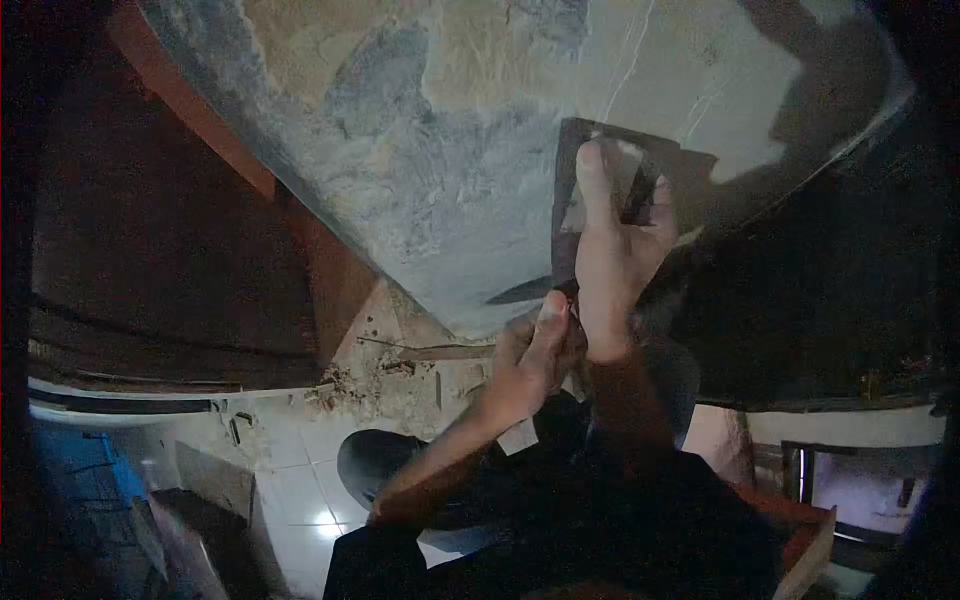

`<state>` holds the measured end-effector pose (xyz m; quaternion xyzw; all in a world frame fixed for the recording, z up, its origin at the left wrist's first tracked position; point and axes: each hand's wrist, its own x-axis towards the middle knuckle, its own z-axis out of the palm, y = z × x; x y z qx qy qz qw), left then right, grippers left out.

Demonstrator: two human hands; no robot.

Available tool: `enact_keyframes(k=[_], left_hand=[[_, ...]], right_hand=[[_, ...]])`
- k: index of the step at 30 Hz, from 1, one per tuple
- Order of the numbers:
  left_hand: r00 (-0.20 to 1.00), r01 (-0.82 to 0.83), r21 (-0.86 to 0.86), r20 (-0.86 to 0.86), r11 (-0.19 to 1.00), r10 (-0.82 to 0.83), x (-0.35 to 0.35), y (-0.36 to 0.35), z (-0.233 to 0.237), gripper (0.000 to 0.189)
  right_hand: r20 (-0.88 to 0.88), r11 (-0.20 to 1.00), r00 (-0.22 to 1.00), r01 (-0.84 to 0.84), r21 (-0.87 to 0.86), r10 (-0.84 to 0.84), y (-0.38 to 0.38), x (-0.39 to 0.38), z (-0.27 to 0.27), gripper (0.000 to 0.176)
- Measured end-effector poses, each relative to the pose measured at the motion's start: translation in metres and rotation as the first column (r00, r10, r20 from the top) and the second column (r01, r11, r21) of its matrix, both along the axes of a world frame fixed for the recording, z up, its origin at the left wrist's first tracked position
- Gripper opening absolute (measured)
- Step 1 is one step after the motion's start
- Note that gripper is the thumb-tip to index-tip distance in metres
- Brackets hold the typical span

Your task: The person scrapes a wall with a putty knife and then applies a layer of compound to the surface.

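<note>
My right hand (612, 265) is closed round the handle of a dark, rectangular plastering float (566, 215), thumb on top. The float is held up against or close to a patchy grey plastered wall (430, 190); the exact contact cannot be seen. Just below its lower end, my left hand (530, 350) is closed with the thumb raised. Whatever it pinches is hidden by the fingers. A dark pointed shape (525, 292) extends leftward from the thumb, and I cannot tell whether it is a blade or a shadow.
Crumbled debris (375, 390) lies at the wall's foot. White floor tiles (300, 460) spread behind it. A reddish-brown strip (190, 95) borders the wall at left. A wooden-edged object (810, 550) stands at lower right. Shadows fall across the wall at upper right.
</note>
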<state>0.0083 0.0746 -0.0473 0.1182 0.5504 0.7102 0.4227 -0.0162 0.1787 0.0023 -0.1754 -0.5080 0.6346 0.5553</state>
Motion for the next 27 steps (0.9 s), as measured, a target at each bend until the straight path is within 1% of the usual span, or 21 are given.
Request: enact_keyframes(k=[1,2,4,5,7,8,9,11,12,13,14,15,17,19,21,22,23,24,25,26,27], left_hand=[[1.0,0.006,0.071,-0.028,0.997,-0.004,0.0,-0.001,-0.003,0.047],[1.0,0.004,0.066,-0.02,0.998,-0.003,0.002,-0.003,-0.004,0.047],[0.998,0.038,-0.027,-0.039,0.999,-0.039,0.003,-0.003,-0.003,0.043],[0.998,0.041,-0.023,-0.044,0.999,-0.042,0.003,-0.001,-0.002,0.043],[0.99,-0.033,-0.006,-0.135,0.999,0.031,0.005,0.003,-0.002,0.043],[0.999,0.023,0.037,0.032,0.999,-0.024,0.001,-0.002,0.0,0.043],[0.999,0.028,0.031,0.035,0.999,-0.029,-0.003,-0.005,0.003,0.043],[0.998,0.031,0.101,0.05,0.994,-0.036,-0.005,-0.007,0.006,0.044],[0.953,-0.002,0.047,-0.302,0.999,0.016,-0.005,-0.006,-0.002,0.045],[0.952,-0.003,0.049,-0.305,0.999,0.018,-0.002,-0.006,-0.006,0.045],[0.982,0.005,0.019,-0.188,1.0,-0.002,-0.001,-0.005,-0.007,0.045],[0.998,0.017,-0.01,-0.064,1.0,-0.018,0.0,-0.004,-0.005,0.045],[0.997,0.029,-0.039,-0.067,0.999,-0.031,-0.004,-0.007,0.004,0.046],[0.997,0.037,-0.073,-0.07,0.997,-0.042,-0.001,-0.008,0.001,0.047],[0.994,-0.042,0.03,-0.101,0.999,0.045,0.005,0.0,-0.008,0.047],[1.0,0.003,0.008,-0.027,1.0,-0.003,0.005,-0.001,-0.005,0.047],[1.0,0.003,0.011,-0.026,1.0,-0.003,0.004,-0.002,0.0,0.047],[0.999,-0.007,0.008,-0.042,1.0,0.008,0.001,-0.002,0.004,0.046],[0.998,-0.019,0.001,-0.055,1.0,0.019,-0.002,-0.003,0.005,0.046],[0.999,0.008,0.044,-0.045,0.999,-0.006,-0.003,-0.006,0.002,0.047],[0.999,0.005,0.038,-0.044,0.999,-0.003,-0.001,-0.006,-0.003,0.047]], right_hand=[[-0.001,1.0,1.0,0.006,0.01,-0.006,-0.001,0.0,-0.001,0.024],[0.007,1.0,1.0,0.005,0.005,-0.005,0.0,0.002,-0.005,0.024],[-0.012,0.994,1.0,0.014,0.109,-0.013,0.007,0.001,-0.012,0.024],[-0.016,0.993,1.0,0.018,0.114,-0.016,0.007,0.001,-0.012,0.024],[0.025,0.999,0.999,-0.026,0.046,0.024,0.006,0.003,-0.014,0.022],[0.031,0.999,0.999,-0.024,0.041,0.022,0.004,0.002,-0.013,0.022],[0.009,0.999,1.0,-0.001,0.043,0.001,0.002,-0.002,-0.009,0.022],[-0.004,0.999,1.0,0.022,0.038,-0.022,0.001,0.0,-0.011,0.021],[-0.014,0.999,1.0,-0.002,0.055,0.003,0.001,0.001,-0.015,0.021],[-0.028,0.997,0.999,-0.027,0.077,0.029,0.001,0.0,-0.018,0.021],[0.025,0.994,0.999,0.022,0.103,-0.025,0.002,-0.001,-0.021,0.02],[0.021,0.994,0.999,0.023,0.107,-0.025,0.002,-0.002,-0.016,0.02],[-0.032,0.998,0.999,0.011,0.054,-0.009,-0.001,-0.002,-0.008,0.023],[-0.035,0.998,0.999,0.02,0.066,-0.018,-0.002,-0.002,-0.014,0.024],[-0.06,0.994,0.998,0.034,0.103,-0.028,-0.001,-0.002,-0.01,0.025],[-0.018,0.997,1.0,-0.011,0.074,0.012,-0.001,0.0,-0.008,0.026],[0.029,0.998,0.998,-0.055,0.038,0.054,-0.001,0.003,-0.008,0.027],[0.032,0.998,0.998,-0.053,0.033,0.052,0.0,0.002,-0.008,0.027],[-0.01,0.996,1.0,-0.019,0.083,0.02,0.001,-0.001,-0.009,0.027],[-0.054,0.991,0.998,0.015,0.131,-0.008,0.001,-0.003,-0.01,0.028],[-0.054,0.992,0.999,0.012,0.125,-0.005,-0.001,-0.002,-0.012,0.028]])
